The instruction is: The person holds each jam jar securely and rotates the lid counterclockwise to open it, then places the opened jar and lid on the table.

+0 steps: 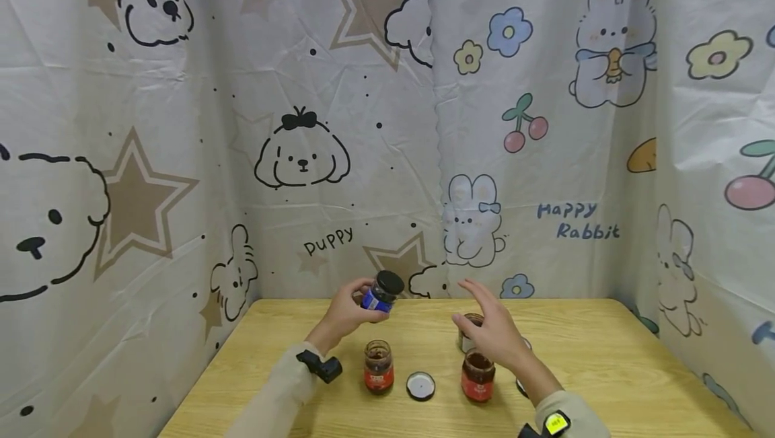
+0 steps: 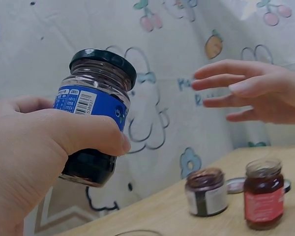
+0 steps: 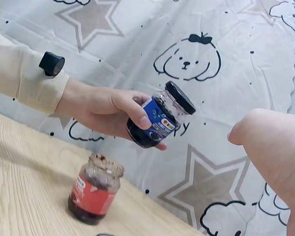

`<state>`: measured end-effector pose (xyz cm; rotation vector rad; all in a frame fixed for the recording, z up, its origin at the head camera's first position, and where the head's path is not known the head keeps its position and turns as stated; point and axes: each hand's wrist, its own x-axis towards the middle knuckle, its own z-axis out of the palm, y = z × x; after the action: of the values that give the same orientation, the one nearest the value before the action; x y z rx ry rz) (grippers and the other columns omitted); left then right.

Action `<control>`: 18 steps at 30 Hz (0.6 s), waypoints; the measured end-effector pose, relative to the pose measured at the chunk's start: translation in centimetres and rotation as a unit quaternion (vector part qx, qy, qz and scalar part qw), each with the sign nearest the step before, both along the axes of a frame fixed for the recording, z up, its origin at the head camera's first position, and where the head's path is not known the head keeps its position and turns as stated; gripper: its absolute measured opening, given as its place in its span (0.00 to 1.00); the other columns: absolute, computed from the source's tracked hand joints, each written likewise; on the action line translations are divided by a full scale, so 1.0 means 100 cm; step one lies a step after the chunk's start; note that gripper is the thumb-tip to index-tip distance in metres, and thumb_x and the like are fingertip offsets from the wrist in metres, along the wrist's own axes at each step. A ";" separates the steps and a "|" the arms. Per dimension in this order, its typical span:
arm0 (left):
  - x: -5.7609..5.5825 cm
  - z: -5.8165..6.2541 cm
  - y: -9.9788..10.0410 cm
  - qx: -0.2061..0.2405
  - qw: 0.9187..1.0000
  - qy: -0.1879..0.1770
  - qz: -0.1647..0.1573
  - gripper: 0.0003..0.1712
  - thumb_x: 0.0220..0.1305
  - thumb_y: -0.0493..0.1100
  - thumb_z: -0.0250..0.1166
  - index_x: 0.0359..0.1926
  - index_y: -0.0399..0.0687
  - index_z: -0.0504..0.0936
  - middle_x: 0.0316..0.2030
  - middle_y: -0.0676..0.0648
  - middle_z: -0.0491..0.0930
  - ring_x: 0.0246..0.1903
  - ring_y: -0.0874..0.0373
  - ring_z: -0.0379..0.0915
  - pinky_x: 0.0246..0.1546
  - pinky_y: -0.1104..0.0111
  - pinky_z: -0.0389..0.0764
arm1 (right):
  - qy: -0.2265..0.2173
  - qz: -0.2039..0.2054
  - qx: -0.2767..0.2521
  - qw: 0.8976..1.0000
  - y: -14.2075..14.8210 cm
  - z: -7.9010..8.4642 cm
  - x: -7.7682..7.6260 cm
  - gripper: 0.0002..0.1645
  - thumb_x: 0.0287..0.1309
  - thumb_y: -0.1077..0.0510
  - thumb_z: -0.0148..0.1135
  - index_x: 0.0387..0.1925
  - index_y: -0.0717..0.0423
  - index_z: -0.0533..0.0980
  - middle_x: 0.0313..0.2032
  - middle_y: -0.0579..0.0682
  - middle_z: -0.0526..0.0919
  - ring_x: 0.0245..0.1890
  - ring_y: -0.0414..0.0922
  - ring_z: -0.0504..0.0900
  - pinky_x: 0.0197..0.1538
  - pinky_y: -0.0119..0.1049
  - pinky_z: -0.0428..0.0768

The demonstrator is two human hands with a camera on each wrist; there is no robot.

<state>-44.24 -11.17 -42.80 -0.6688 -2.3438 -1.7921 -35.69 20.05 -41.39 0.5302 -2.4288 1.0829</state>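
My left hand (image 1: 350, 313) grips a glass jar (image 1: 380, 293) with a blue label and a black lid (image 2: 104, 64), tilted above the table. The jar's contents are dark. Off to the right, my right hand (image 1: 493, 330) hangs in the air with its fingers (image 2: 221, 81) spread and nothing between them. Below the left hand stands an uncapped red-labelled jar (image 1: 379, 371). A second uncapped red-labelled jar (image 1: 478, 377) stands below the right hand. Partly hidden behind that hand is an open jar with a pale label (image 2: 207, 194).
A lid (image 1: 420, 385) lies inside-up on the wooden table (image 1: 290, 384) between the two red-labelled jars. More lids (image 1: 522, 387) lie beside the right forearm, partly covered by it. Printed curtains (image 1: 387, 155) enclose the table at the back and sides.
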 end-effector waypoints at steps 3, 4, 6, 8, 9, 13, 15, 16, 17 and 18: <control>0.004 0.004 0.004 0.006 1.000 0.006 -0.017 0.35 0.46 0.34 0.83 0.58 0.43 0.81 0.46 0.40 0.75 0.44 0.48 0.79 0.42 0.56 0.85 | 0.006 0.009 -0.010 1.000 -0.002 0.003 0.001 0.38 0.71 0.49 0.65 0.77 0.49 0.64 0.76 0.62 0.60 0.74 0.66 0.58 0.66 0.74 0.59; 0.006 0.005 0.005 0.007 1.000 0.008 -0.020 0.34 0.46 0.34 0.83 0.57 0.43 0.81 0.46 0.40 0.75 0.44 0.47 0.79 0.42 0.56 0.85 | 0.008 0.011 -0.014 1.000 -0.003 0.004 0.001 0.38 0.72 0.49 0.65 0.77 0.49 0.64 0.76 0.61 0.60 0.74 0.66 0.57 0.66 0.75 0.59; 0.011 0.007 0.007 0.009 0.999 0.012 -0.028 0.34 0.46 0.34 0.82 0.56 0.43 0.81 0.46 0.39 0.76 0.44 0.47 0.80 0.42 0.56 0.85 | 0.002 0.019 -0.030 0.999 -0.004 0.004 0.002 0.38 0.72 0.48 0.65 0.77 0.48 0.64 0.76 0.60 0.60 0.74 0.66 0.57 0.66 0.73 0.60; 0.017 0.009 0.009 0.012 0.999 0.014 -0.035 0.33 0.46 0.33 0.82 0.56 0.45 0.81 0.47 0.39 0.75 0.43 0.47 0.80 0.42 0.55 0.85 | -0.010 0.031 -0.057 0.998 -0.005 0.004 0.002 0.37 0.72 0.49 0.64 0.77 0.47 0.63 0.77 0.59 0.59 0.75 0.65 0.56 0.67 0.71 0.60; 0.020 0.010 0.011 0.013 0.999 0.014 -0.038 0.33 0.47 0.34 0.82 0.56 0.45 0.81 0.47 0.39 0.75 0.43 0.47 0.79 0.42 0.56 0.85 | -0.019 0.037 -0.073 0.996 -0.006 0.004 0.002 0.37 0.72 0.50 0.64 0.77 0.47 0.63 0.77 0.59 0.58 0.75 0.65 0.56 0.68 0.70 0.60; 0.036 0.013 0.018 0.025 0.998 0.014 -0.058 0.33 0.47 0.33 0.82 0.56 0.46 0.81 0.47 0.40 0.76 0.42 0.48 0.80 0.41 0.56 0.85 | -0.055 0.059 -0.138 0.987 -0.007 0.005 0.007 0.36 0.73 0.52 0.64 0.77 0.46 0.63 0.78 0.59 0.56 0.75 0.64 0.56 0.70 0.63 0.62; 0.043 0.015 0.022 0.034 0.997 0.016 -0.068 0.33 0.48 0.33 0.81 0.57 0.45 0.81 0.46 0.40 0.78 0.41 0.49 0.81 0.40 0.55 0.86 | -0.066 0.066 -0.156 0.983 -0.007 0.006 0.011 0.36 0.74 0.52 0.63 0.77 0.47 0.63 0.78 0.60 0.56 0.75 0.64 0.57 0.70 0.61 0.63; 0.047 0.015 0.025 0.040 0.996 0.014 -0.074 0.33 0.48 0.32 0.81 0.57 0.44 0.81 0.47 0.40 0.79 0.40 0.48 0.82 0.40 0.55 0.86 | -0.071 0.070 -0.164 0.981 -0.008 0.008 0.013 0.35 0.74 0.52 0.62 0.77 0.47 0.63 0.78 0.61 0.56 0.75 0.64 0.58 0.70 0.61 0.64; 0.050 0.015 0.027 0.045 0.996 0.013 -0.078 0.33 0.49 0.32 0.80 0.58 0.44 0.80 0.47 0.40 0.80 0.40 0.48 0.82 0.40 0.55 0.86 | -0.074 0.075 -0.171 0.980 -0.009 0.009 0.015 0.34 0.75 0.52 0.61 0.77 0.48 0.63 0.77 0.61 0.57 0.74 0.64 0.59 0.69 0.60 0.65; 0.054 0.015 0.029 0.053 0.995 0.010 -0.082 0.33 0.49 0.32 0.80 0.58 0.44 0.80 0.48 0.40 0.80 0.41 0.48 0.82 0.40 0.55 0.86 | -0.076 0.080 -0.176 0.978 -0.010 0.011 0.017 0.33 0.76 0.52 0.60 0.76 0.48 0.63 0.77 0.62 0.58 0.74 0.64 0.61 0.69 0.60 0.66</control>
<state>-38.82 -8.22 -41.30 -0.8817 -2.2219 -1.9500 -33.96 19.04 -40.28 0.5472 -2.2717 1.6336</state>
